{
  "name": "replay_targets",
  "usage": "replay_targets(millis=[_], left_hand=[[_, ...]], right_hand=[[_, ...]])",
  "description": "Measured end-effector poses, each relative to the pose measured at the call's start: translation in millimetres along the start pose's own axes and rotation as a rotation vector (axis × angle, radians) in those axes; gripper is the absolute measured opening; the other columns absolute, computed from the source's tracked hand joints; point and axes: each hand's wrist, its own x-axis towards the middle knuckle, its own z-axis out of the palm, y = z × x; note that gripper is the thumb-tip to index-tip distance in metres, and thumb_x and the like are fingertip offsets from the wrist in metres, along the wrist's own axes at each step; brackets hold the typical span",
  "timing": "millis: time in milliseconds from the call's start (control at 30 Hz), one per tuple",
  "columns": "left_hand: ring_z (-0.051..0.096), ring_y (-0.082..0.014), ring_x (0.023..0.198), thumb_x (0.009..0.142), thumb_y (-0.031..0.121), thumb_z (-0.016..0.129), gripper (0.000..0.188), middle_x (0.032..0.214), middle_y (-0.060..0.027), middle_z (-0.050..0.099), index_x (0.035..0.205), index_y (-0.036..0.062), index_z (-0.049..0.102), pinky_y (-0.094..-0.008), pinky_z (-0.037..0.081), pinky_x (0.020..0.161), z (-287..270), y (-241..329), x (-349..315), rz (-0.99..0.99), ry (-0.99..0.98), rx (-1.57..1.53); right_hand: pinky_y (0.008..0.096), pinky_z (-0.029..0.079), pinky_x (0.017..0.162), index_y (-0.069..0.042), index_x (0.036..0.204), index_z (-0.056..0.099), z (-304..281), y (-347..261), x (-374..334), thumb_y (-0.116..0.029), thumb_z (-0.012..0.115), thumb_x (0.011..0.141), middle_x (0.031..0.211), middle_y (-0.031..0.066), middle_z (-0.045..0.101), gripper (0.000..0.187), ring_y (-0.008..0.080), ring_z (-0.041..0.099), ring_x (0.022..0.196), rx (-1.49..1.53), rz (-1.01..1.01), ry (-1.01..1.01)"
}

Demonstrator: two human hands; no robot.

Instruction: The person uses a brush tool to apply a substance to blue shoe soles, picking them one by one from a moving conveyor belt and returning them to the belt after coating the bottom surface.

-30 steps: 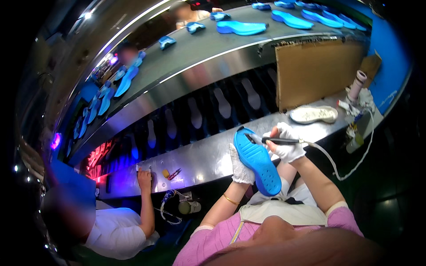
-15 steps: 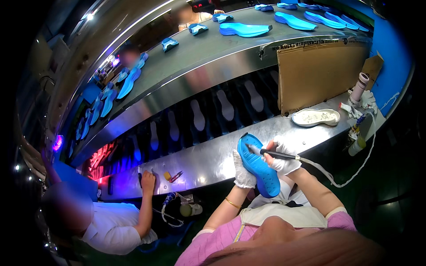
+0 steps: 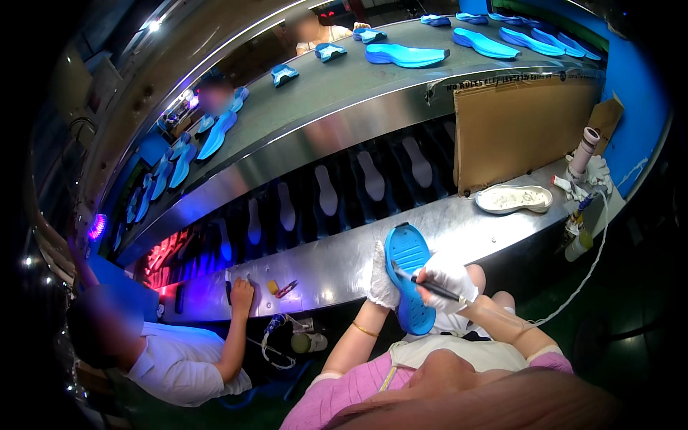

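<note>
In the head view, the blue sole [image 3: 410, 295] is up in the air over the person's lap, just in front of the metal bench [image 3: 344, 276]. Its ridged end points at the bench and its other end points back at the body, with the side that has a raised rim facing up. The left hand [image 3: 382, 278], in a white glove, grips the sole along its left edge; I cannot tell how the fingers lie under it. The right hand [image 3: 451, 287], in a white glove with bare fingertips, is closed around the black handle of a brush [image 3: 438, 289]. The brush tip is over the sole near its left rim, but I cannot tell if it touches. A thin white hose [image 3: 575, 301] hangs down to the right. The sole looks light, like firm foam: it should keep its shape but bend a bit if squeezed hard. It should not break easily. The top may be slick if it is wet, though I cannot see that for sure. The best place to hold it seems to be the outer side wall, near the middle, with fingers below and off the top face. A white shoe part [image 3: 514, 200] sits on the bench, well apart from both hands.
</note>
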Motion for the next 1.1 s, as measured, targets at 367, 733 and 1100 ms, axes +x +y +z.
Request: replay_targets(millis=[367,733,1100], left_hand=[[0.046,-0.029,0.118,0.081,0.069,0.031,0.083,0.132,-0.0149,0.043,0.138,0.0086,0.026,-0.0413,0.04,0.099,-33,-35,-26,-0.348,-0.254,0.163],[0.053,-0.0281,0.11,0.069,0.081,0.03,0.098,0.126,-0.0135,0.049,0.132,0.0066,0.035,-0.0413,0.046,0.092,-1,-16,11,-0.025,-0.12,0.135],[0.055,-0.0294,0.104,0.06,0.083,0.043,0.107,0.121,-0.0131,0.052,0.13,0.0014,0.036,-0.0432,0.048,0.088,5,2,36,0.218,-0.373,-0.263]], right_hand=[[0.0242,0.05,0.066,-0.002,0.086,0.056,-10,11,-46,0.004,0.064,0.077,0.082,0.0079,0.062,0.013,0.0112,0.061,0.07,0.369,0.454,0.146],[0.0228,0.05,0.061,-0.003,0.09,0.061,-6,15,-24,0.001,0.064,0.08,0.094,0.0089,0.063,0.011,0.0102,0.06,0.069,0.619,0.534,0.134],[0.02,0.047,0.057,-0.003,0.088,0.062,-3,4,-9,-0.001,0.066,0.079,0.087,0.0073,0.065,0.01,0.008,0.057,0.064,0.628,0.519,0.145]])
